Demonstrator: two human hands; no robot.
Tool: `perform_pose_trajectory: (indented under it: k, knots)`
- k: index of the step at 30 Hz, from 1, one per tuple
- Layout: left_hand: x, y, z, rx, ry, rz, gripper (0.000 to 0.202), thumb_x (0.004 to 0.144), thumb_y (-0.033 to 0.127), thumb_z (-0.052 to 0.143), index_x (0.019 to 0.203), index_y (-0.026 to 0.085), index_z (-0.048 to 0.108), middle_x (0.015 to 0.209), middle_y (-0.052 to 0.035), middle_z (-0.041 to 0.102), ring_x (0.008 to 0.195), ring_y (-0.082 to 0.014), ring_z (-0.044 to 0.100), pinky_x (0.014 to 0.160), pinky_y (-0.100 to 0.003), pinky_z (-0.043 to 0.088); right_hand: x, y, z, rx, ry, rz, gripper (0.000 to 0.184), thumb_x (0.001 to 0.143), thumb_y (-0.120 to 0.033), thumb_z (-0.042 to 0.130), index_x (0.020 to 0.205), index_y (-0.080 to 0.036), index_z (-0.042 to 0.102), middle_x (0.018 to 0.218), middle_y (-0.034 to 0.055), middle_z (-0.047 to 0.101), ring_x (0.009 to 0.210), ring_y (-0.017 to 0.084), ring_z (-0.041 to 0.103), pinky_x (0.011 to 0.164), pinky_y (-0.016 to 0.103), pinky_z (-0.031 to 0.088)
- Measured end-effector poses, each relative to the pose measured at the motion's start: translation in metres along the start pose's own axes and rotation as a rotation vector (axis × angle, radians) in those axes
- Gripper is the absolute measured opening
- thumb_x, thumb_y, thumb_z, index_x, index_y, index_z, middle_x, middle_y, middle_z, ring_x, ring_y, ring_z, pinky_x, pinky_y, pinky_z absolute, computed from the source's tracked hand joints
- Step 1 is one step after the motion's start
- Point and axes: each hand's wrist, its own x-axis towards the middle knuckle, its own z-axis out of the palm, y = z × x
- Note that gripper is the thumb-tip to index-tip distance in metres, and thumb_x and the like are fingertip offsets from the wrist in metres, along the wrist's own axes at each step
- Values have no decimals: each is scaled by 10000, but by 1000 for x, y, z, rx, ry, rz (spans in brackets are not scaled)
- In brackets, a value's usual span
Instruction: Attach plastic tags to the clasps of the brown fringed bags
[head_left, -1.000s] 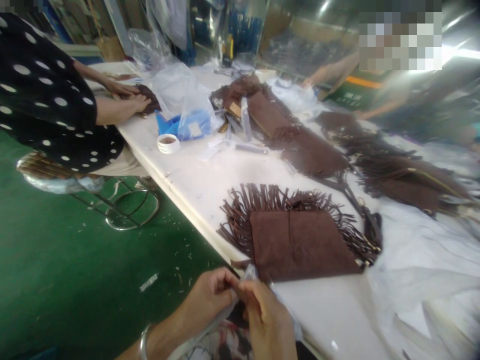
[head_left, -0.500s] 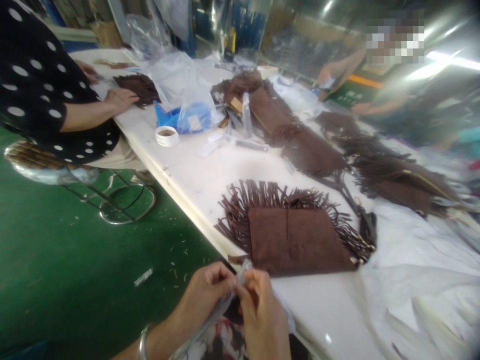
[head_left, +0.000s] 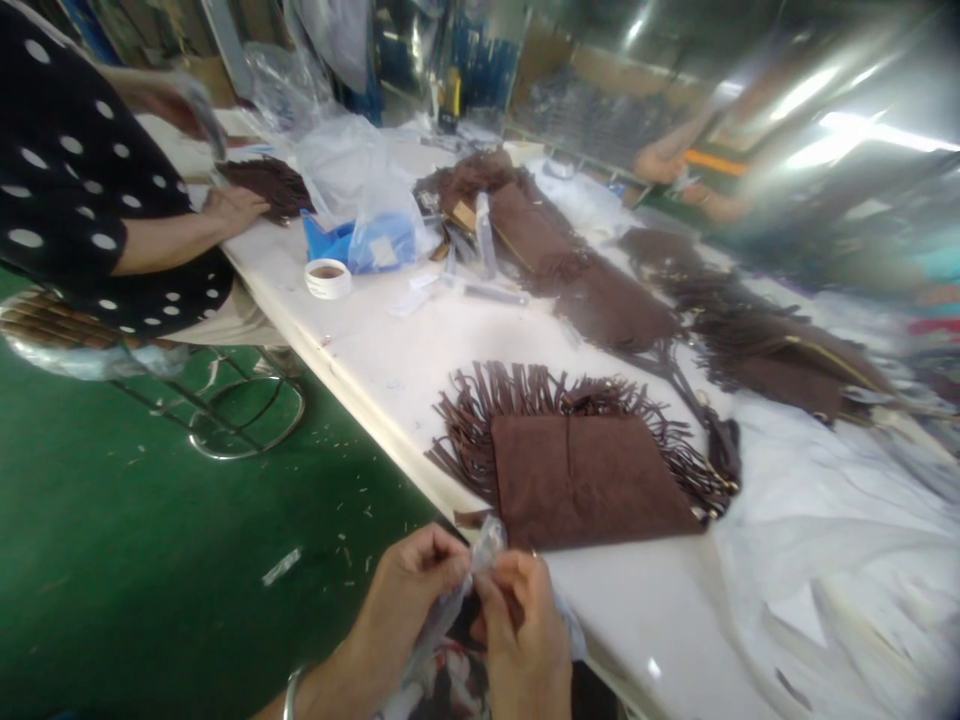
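Note:
My left hand (head_left: 409,590) and my right hand (head_left: 525,620) meet at the table's near edge, fingers pinched together. Between them they hold a crumpled clear plastic bag (head_left: 489,543), its top poking up above the fingertips and more of it hanging below. What the bag contains, if anything, is hidden by the hands. Just beyond lies a brown fringed handbag (head_left: 592,480), flat on the white table, its fringe fanned out on the far side. A dark strap with metal fittings (head_left: 724,460) lies at its right end.
White sheeting (head_left: 817,560) covers the right. Further back lie more brown fringed bags (head_left: 615,300), a tape roll (head_left: 328,279) and a blue tape dispenser (head_left: 326,238) partly under plastic. At left, a person in polka dots (head_left: 90,200) works beside a stool (head_left: 247,415).
The co-worker's far hand has lifted from the small brown piece with something blurred. My hands stay together on the plastic, slightly more of which shows above the fingers. The view has shifted a little.

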Motion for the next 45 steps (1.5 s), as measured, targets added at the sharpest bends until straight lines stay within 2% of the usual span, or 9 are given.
perform_pose_trajectory:
  k: [3,8,15,21,25,28,33,37,45]
  knots:
    - [-2,0,0,-66,-27,-38,223,772,336,746,787,168,600,683,-5,590,574,-129,528,494,-196,411,-1,1,3,136,8,68,297,816,-483,649,913,-223,542,755,3,687,567,146,634,471,204,475]
    - [-2,1,-2,-187,-85,-44,236,776,312,761,780,168,574,687,-4,592,566,-124,521,510,-211,441,-4,6,9,332,-22,181,361,781,-533,675,872,-229,504,622,-66,590,354,72,425,318,177,310]
    - [0,2,-12,-335,-201,-248,153,810,243,740,794,166,608,676,-22,615,553,-99,527,541,-181,452,-5,13,6,26,16,-57,281,888,-504,574,839,-228,593,675,-19,644,572,145,586,565,234,446]
    - [0,3,-17,-422,-191,-331,127,786,212,746,849,165,646,727,-21,616,573,-116,551,569,-228,495,0,24,11,-108,7,-174,302,961,-492,462,926,-231,610,681,-27,641,545,147,586,564,247,423]
    - [-2,3,-15,-294,-137,-223,89,818,208,712,812,166,633,706,-12,620,602,-110,564,600,-198,468,0,36,14,-159,-11,-207,339,958,-529,436,998,-241,610,840,29,723,704,204,671,626,279,449]
    - [-3,1,-11,-76,-67,-51,127,832,266,705,806,168,628,699,-12,633,632,-125,576,609,-199,445,-4,38,9,-100,-24,-164,341,940,-533,465,1019,-237,615,866,38,731,671,198,669,612,277,461]
    - [-3,-2,-7,291,-38,240,134,838,291,691,805,165,659,825,-41,679,786,-193,627,730,-259,474,-8,21,6,210,-107,44,446,894,-600,491,1037,-195,612,609,-16,629,463,147,541,470,239,437]
    - [-8,2,-11,538,-62,406,106,892,271,619,859,190,679,962,-41,678,897,-197,622,821,-269,460,-2,8,15,386,-108,227,485,786,-658,595,809,-174,607,535,-64,452,462,92,381,405,190,317]
    - [-17,14,-7,719,-12,328,216,958,342,518,876,205,664,781,1,657,712,-148,588,652,-215,434,2,17,22,612,-145,355,508,703,-670,681,721,-185,530,508,-104,305,476,63,249,417,174,207]
